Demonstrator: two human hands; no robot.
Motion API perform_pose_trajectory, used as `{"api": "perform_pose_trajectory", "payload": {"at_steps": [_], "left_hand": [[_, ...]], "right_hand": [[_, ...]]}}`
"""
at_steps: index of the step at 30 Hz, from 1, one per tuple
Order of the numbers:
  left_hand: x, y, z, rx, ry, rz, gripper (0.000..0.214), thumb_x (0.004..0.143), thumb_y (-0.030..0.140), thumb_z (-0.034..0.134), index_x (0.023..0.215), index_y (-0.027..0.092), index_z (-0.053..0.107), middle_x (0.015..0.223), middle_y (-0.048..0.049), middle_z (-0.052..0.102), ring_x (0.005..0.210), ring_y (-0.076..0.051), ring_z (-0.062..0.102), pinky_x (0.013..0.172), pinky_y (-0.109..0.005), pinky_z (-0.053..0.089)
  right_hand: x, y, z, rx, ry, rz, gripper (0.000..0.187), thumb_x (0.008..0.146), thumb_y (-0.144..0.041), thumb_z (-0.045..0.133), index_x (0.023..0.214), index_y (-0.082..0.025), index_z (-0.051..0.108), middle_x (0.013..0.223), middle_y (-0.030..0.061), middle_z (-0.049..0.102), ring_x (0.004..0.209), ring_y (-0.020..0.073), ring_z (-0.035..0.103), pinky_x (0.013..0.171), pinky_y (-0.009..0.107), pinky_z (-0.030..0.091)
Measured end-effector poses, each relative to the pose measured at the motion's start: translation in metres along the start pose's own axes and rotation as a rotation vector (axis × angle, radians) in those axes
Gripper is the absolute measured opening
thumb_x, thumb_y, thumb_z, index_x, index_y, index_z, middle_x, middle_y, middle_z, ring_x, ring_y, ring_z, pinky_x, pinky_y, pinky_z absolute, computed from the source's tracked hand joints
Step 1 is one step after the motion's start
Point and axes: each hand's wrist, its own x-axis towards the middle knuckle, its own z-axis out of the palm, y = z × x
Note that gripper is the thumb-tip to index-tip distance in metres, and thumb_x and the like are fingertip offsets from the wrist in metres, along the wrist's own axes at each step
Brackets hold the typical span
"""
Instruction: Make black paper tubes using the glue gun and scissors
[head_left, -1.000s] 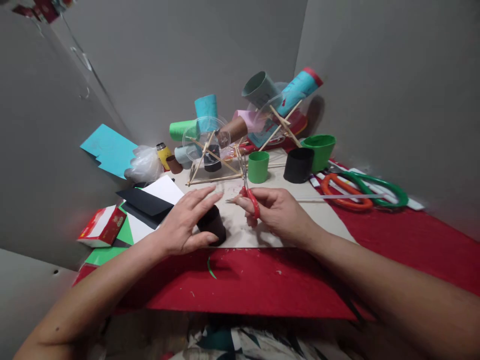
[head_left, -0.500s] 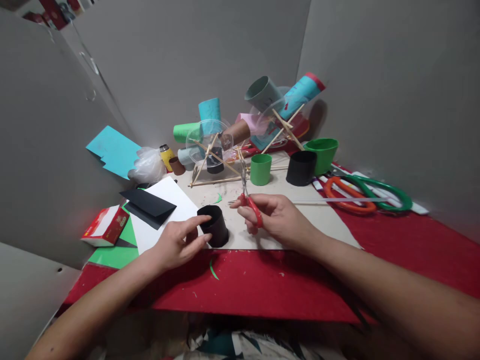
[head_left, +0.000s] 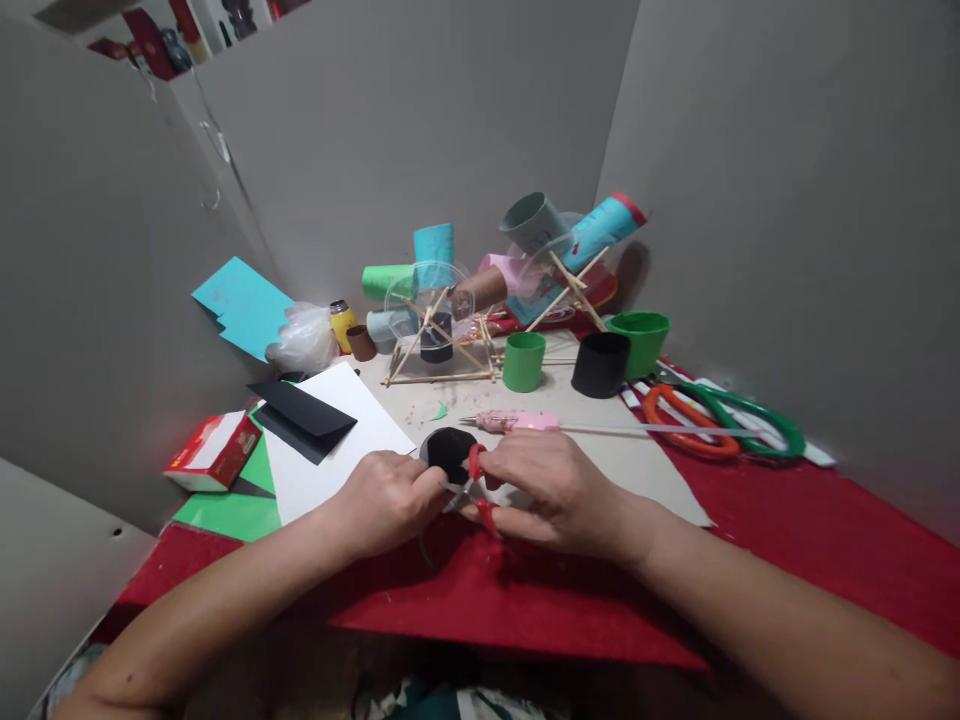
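Note:
My left hand (head_left: 394,498) grips a short black paper cup (head_left: 448,452), tilted so that its round face shows. In my right hand (head_left: 544,490) are small red-handled scissors (head_left: 481,505), with fingers through the handle loops. The scissor blades lie spread at the near edge of the cup, close to my left fingertips; whether they bite into the paper I cannot tell. Just beyond my right hand a pink glue gun (head_left: 514,421) lies on the board, a long clear glue stick (head_left: 622,429) running out of its back.
Behind stand a stick-framed wheel (head_left: 427,315) with coloured paper cups, a green cup (head_left: 523,362) and a black cup (head_left: 600,365). Large orange-and-green-handled scissors (head_left: 690,425) lie right. White paper (head_left: 360,405), folded black card (head_left: 304,420) and a red box (head_left: 215,452) are left.
My left hand has lifted and tilted the black cup. My right hand has brought the scissors down to its edge, blades now spread. The camera view has tipped upward slightly.

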Motion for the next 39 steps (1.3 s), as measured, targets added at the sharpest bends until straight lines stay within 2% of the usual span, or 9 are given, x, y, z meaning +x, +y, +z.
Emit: {"api": "perform_pose_trajectory", "payload": {"at_steps": [8, 13, 16, 18, 21, 26, 30, 33, 39], "left_hand": [[-0.017, -0.003, 0.007, 0.035, 0.004, -0.048, 0.025, 0.092, 0.026, 0.043, 0.069, 0.019, 0.051, 0.052, 0.0003, 0.054, 0.044, -0.014, 0.049, 0.044, -0.029, 0.026], [-0.028, -0.002, 0.008, -0.048, -0.083, -0.045, 0.022, 0.092, 0.024, 0.044, 0.075, 0.018, 0.057, 0.056, -0.0021, 0.058, 0.048, -0.015, 0.052, 0.048, -0.028, 0.033], [-0.037, 0.001, 0.004, -0.178, -0.107, -0.125, 0.020, 0.091, 0.024, 0.045, 0.086, 0.018, 0.062, 0.062, -0.0050, 0.062, 0.054, -0.016, 0.057, 0.052, -0.027, 0.038], [-0.045, 0.003, -0.001, -0.327, -0.029, -0.223, 0.023, 0.091, 0.027, 0.048, 0.106, 0.018, 0.063, 0.071, -0.0071, 0.067, 0.060, -0.017, 0.060, 0.057, -0.028, 0.042], [-0.058, 0.005, -0.007, -0.619, 0.237, -0.377, 0.045, 0.089, 0.026, 0.054, 0.133, 0.020, 0.047, 0.087, -0.0078, 0.070, 0.066, -0.016, 0.062, 0.066, -0.029, 0.048], [-0.061, -0.003, -0.010, -1.124, 0.611, -0.894, 0.038, 0.092, 0.035, 0.050, 0.128, 0.024, 0.048, 0.109, -0.0080, 0.063, 0.097, -0.018, 0.061, 0.085, -0.032, 0.048], [-0.048, -0.005, -0.007, -1.676, 0.520, -1.192, 0.041, 0.090, 0.049, 0.049, 0.122, 0.022, 0.051, 0.120, -0.0115, 0.058, 0.107, -0.023, 0.058, 0.087, -0.036, 0.048], [-0.040, 0.005, -0.007, -2.050, 0.446, -1.172, 0.040, 0.090, 0.049, 0.050, 0.117, 0.020, 0.053, 0.112, -0.0118, 0.061, 0.095, -0.023, 0.062, 0.081, -0.037, 0.050], [-0.037, 0.024, -0.006, -2.222, 0.520, -1.238, 0.031, 0.083, 0.045, 0.062, 0.095, 0.016, 0.059, 0.086, -0.0035, 0.062, 0.072, -0.016, 0.059, 0.066, -0.030, 0.052]], "right_hand": [[-0.001, -0.004, 0.004, -0.072, -0.148, 0.042, 0.020, 0.087, -0.031, 0.059, 0.098, -0.014, 0.058, 0.079, 0.0086, 0.068, 0.070, 0.0221, 0.063, 0.064, 0.032, 0.044], [0.002, -0.013, 0.011, -0.152, -0.300, 0.049, 0.012, 0.086, -0.029, 0.055, 0.088, -0.016, 0.056, 0.063, 0.0031, 0.061, 0.056, 0.0194, 0.057, 0.054, 0.029, 0.038], [0.006, -0.018, 0.012, -0.134, -0.245, 0.053, 0.010, 0.086, -0.027, 0.056, 0.086, -0.017, 0.055, 0.066, 0.0041, 0.063, 0.060, 0.0191, 0.059, 0.057, 0.029, 0.042], [0.009, -0.020, 0.011, -0.128, -0.139, 0.024, 0.012, 0.086, -0.027, 0.056, 0.093, -0.017, 0.054, 0.072, 0.0057, 0.066, 0.062, 0.0193, 0.062, 0.058, 0.028, 0.044], [0.015, -0.026, 0.006, -0.129, -0.025, 0.037, 0.015, 0.087, -0.027, 0.059, 0.097, -0.018, 0.053, 0.073, 0.0041, 0.066, 0.060, 0.0174, 0.061, 0.056, 0.026, 0.044], [0.027, -0.048, -0.003, -0.255, 0.056, 0.098, 0.017, 0.087, -0.028, 0.062, 0.097, -0.018, 0.054, 0.069, 0.0026, 0.064, 0.057, 0.0162, 0.061, 0.052, 0.024, 0.042], [0.030, -0.066, -0.001, -0.337, 0.067, 0.113, 0.018, 0.086, -0.026, 0.062, 0.099, -0.017, 0.054, 0.069, 0.0033, 0.063, 0.054, 0.0161, 0.058, 0.051, 0.025, 0.041], [0.031, -0.076, 0.006, -0.356, 0.038, 0.107, 0.019, 0.086, -0.027, 0.060, 0.100, -0.017, 0.053, 0.069, 0.0038, 0.063, 0.055, 0.0173, 0.057, 0.051, 0.027, 0.042], [0.036, -0.092, 0.021, -0.339, -0.073, 0.093, 0.019, 0.088, -0.031, 0.057, 0.099, -0.017, 0.050, 0.067, 0.0045, 0.062, 0.054, 0.0206, 0.056, 0.050, 0.031, 0.042]]}}
